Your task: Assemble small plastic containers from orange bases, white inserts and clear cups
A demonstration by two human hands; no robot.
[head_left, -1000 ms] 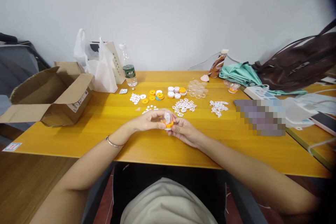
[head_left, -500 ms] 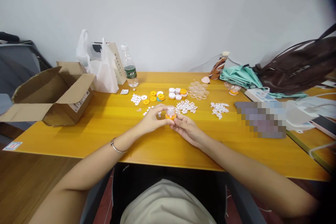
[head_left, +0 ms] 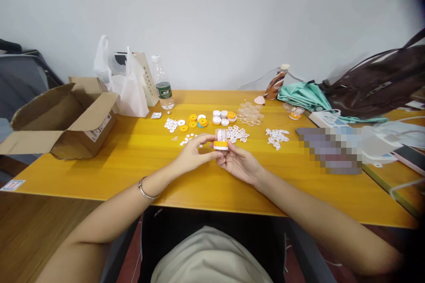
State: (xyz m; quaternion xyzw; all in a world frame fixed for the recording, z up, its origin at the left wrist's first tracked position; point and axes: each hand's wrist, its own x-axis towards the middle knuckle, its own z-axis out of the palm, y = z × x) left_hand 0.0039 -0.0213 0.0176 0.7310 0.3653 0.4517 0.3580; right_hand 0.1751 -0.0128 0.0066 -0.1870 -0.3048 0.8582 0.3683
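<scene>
Holding a clear-topped container (head_left: 221,137) between two hands

Well to the left of the fingers stands an open cardboard box (head_left: 94,117), then a white plastic bag (head_left: 128,97) and a water bottle (head_left: 164,91), both farther back. Past the left fingers lie a heap of small white pieces (head_left: 171,124), a scatter of white dots (head_left: 189,137) and, beyond those, yellow discs (head_left: 193,117). The left hand (head_left: 193,154) is closed on the container's left side, thumb low at its base. Between both sets of fingers the container stands upright, its orange-and-white band below the clear part. The right hand (head_left: 243,163) grips its right side. Beyond the fingers sit white round parts (head_left: 224,121), leaf-shaped pieces (head_left: 239,135) just behind the container, and clear cups (head_left: 250,113). Right of the right fingers are a second white pile (head_left: 276,138), a brown-labelled bottle (head_left: 276,85) farther back, an orange-based piece (head_left: 295,114), folded green cloth (head_left: 303,95) and a brown bag (head_left: 375,86).
</scene>
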